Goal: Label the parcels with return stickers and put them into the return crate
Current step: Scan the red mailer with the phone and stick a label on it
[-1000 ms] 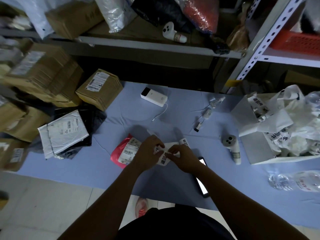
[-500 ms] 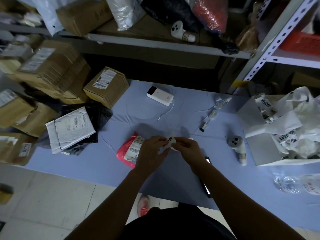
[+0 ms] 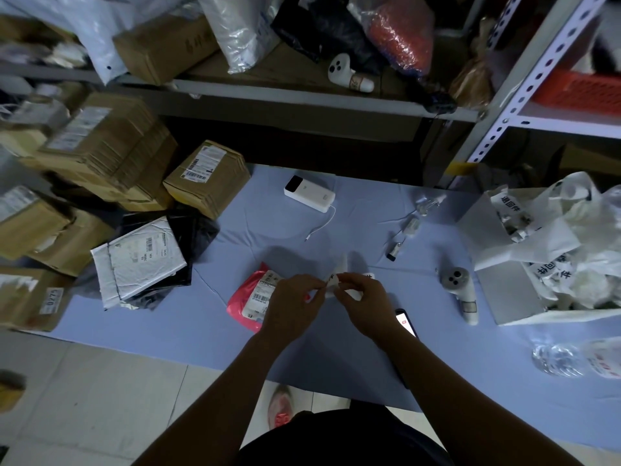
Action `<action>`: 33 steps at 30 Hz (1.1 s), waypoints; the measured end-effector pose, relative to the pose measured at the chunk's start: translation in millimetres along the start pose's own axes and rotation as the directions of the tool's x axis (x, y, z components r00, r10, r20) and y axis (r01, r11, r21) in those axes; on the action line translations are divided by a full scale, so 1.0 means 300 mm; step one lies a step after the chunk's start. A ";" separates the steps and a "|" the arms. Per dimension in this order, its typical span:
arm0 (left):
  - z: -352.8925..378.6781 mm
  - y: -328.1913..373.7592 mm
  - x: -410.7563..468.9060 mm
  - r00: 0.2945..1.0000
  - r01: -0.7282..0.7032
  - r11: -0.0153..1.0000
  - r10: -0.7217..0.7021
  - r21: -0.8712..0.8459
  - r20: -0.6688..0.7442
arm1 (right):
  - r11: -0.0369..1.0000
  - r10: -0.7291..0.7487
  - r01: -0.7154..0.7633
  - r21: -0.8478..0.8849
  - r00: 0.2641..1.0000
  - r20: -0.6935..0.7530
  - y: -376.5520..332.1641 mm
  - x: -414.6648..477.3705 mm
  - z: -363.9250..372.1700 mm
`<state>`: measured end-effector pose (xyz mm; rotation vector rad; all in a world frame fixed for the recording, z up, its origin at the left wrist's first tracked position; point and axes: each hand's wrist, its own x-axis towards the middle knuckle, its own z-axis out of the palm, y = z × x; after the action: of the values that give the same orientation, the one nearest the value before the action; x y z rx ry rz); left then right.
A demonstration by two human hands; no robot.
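We pinch the white paper return sticker (image 3: 334,280) between left hand (image 3: 292,306) and right hand (image 3: 364,299), peeling; next, press it onto the near-left red plastic parcel (image 3: 242,299).

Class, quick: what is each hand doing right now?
Left hand: closed, pinching the sticker.
Right hand: closed, pinching the same sticker from the other side.

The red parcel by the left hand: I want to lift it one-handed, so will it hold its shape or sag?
The red parcel looks like a thin plastic mailer lying flat and creased on the blue cloth, so it will probably sag. It looks slim, so likely light. Its glossy film may be slippery; pinching an edge seems safer.
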<state>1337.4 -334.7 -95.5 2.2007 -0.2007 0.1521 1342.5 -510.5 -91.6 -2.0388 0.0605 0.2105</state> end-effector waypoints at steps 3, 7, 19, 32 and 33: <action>0.004 0.017 -0.007 1.000 0.021 0.999 -0.020 0.050 -0.022 | 0.999 0.023 -0.023 -0.039 1.000 -0.017 -0.007 -0.008 0.002; -0.014 0.008 -0.008 0.979 0.192 0.981 -0.190 0.023 -0.070 | 0.986 0.129 -0.137 -0.093 0.988 -0.087 0.036 -0.012 0.004; -0.115 -0.048 -0.068 0.888 -0.077 0.879 0.275 0.470 -0.369 | 0.941 0.250 -0.244 0.233 0.968 0.007 -0.144 -0.033 0.083; -0.246 -0.070 -0.173 0.939 0.319 0.909 -0.342 -0.267 -0.044 | 0.668 0.361 -0.369 0.646 0.920 0.153 -0.224 -0.031 0.182; -0.256 -0.057 -0.165 0.875 0.442 0.768 -0.483 -0.464 0.032 | 0.668 0.360 -0.378 0.641 0.918 0.166 -0.223 -0.034 0.194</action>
<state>1289.6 -258.5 -72.4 1.6985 0.3368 -0.0727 1334.1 -428.5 -57.1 -1.2777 0.4783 0.4070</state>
